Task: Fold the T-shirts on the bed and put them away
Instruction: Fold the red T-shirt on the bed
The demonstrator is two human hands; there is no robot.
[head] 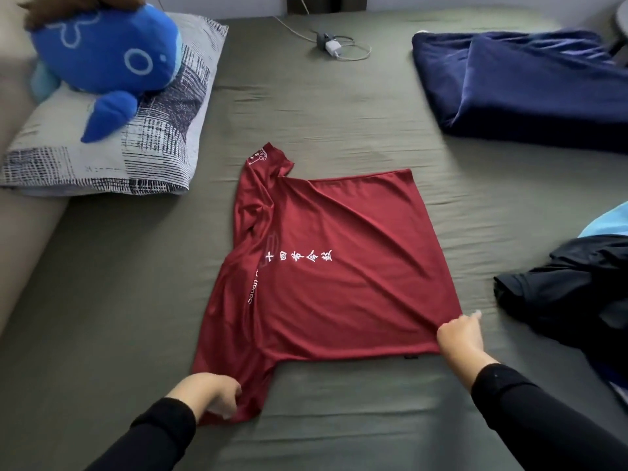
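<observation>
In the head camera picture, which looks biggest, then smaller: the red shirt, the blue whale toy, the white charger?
1. Red shirt
2. Blue whale toy
3. White charger, smallest, though it lies farthest from the camera.

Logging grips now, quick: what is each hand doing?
Left hand: grips the red T-shirt at its near sleeve.
Right hand: pinches the shirt's hem corner.

Big bed (339, 110) with an olive-green sheet, bit wrinkly. Patterned pillow (112, 144) sits top left with a blue whale plush (105, 59) on it, white charger (331, 47) and cable near the headboard, folded navy blanket (523, 83) top right. Soft daylight.
</observation>
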